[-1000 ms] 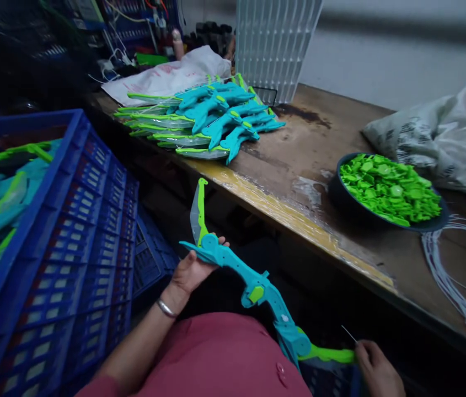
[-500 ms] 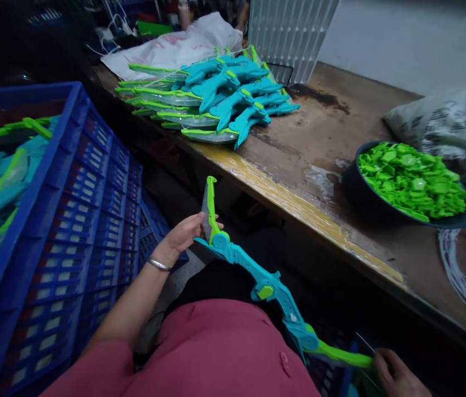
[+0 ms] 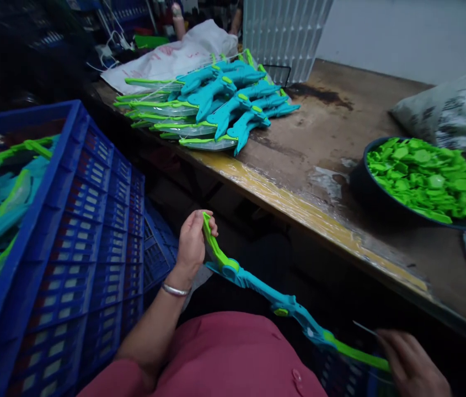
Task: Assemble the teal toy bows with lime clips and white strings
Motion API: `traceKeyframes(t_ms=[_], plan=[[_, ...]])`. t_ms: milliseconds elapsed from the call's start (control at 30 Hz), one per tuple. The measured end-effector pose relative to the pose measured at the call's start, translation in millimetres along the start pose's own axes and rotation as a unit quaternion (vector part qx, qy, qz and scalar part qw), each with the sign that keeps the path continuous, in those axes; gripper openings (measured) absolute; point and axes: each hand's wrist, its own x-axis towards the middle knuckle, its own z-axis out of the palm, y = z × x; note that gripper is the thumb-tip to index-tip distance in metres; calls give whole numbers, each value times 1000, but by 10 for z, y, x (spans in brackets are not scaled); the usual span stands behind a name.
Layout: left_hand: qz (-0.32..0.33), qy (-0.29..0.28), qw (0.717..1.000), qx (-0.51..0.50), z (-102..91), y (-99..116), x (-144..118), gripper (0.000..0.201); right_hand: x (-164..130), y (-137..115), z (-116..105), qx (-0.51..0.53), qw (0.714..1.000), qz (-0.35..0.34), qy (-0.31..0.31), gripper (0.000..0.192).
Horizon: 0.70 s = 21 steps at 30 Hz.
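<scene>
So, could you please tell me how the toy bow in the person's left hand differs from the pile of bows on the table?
The toy bow is a single piece, while the pile has several bows overlapping. The toy bow is in the left hand, off the table; the pile rests on it. Both show teal middles and bright green parts.

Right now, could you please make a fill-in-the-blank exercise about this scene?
1. The left grip holds the ____-coloured end of the long teal piece.
2. The bowl on the table stands to the ____ of the pile.
3. The large crate at left is ____-coloured.

Missing words: green; right; blue.
</scene>
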Motion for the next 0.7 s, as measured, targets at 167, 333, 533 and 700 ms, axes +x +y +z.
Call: traceKeyframes(t_ms=[167, 333, 533, 700], plan=[[42, -68, 997, -15, 172, 202, -407, 28, 573, -1797, -27, 261, 946, -191, -26, 18], [90, -158, 983, -28, 231, 401, -775, 25, 676, -2934, -238, 340, 882, -324, -41, 23], [123, -228, 963, -77, 89, 517, -921, 26, 438, -3253, -320, 263, 886, -380, 20, 21], [126, -297, 943, -85, 63, 516, -906, 26, 384, -3306, -238, 241, 885, -396, 40, 18]])
